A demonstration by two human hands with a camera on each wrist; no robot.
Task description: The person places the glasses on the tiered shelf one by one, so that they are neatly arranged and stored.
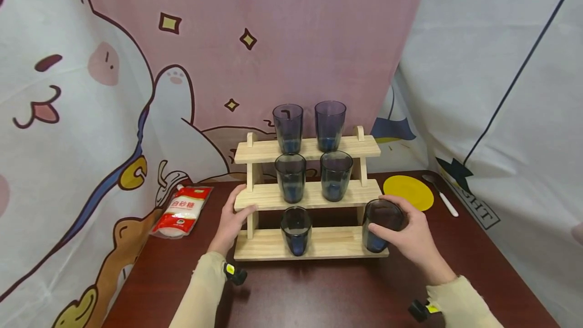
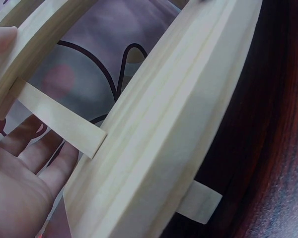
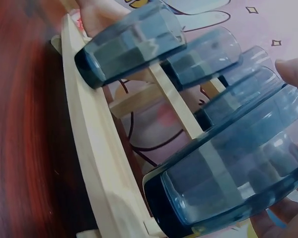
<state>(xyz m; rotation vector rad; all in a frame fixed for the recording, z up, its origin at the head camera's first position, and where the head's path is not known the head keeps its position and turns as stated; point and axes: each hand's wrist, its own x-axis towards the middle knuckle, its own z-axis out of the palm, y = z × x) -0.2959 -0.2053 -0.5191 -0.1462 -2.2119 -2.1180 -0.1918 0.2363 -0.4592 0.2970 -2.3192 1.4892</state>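
Observation:
A three-tier wooden display shelf (image 1: pixel 268 249) stands on the table, with blue-tinted drinking glasses on its tiers. My left hand (image 1: pixel 232 221) grips its left end at the middle tier; the left wrist view shows the thumb on the board (image 2: pixel 35 39) and the fingers behind the upright. In my right hand (image 1: pixel 412 232) is a glass (image 1: pixel 382 221), pinched between thumb and fingers at the right end of the bottom tier. The right wrist view shows this glass (image 3: pixel 223 173) with its base close to the board; contact is unclear. Another glass (image 1: pixel 296 232) stands left of it.
Two glasses stand on the top tier, one glass (image 1: pixel 288 128) left of the other, and two on the middle tier, including one glass (image 1: pixel 336 176). A red-and-white sugar bag (image 1: pixel 182 211) lies left; a yellow plate (image 1: pixel 408 193) and white-handled spoon (image 1: pixel 448 204) lie right.

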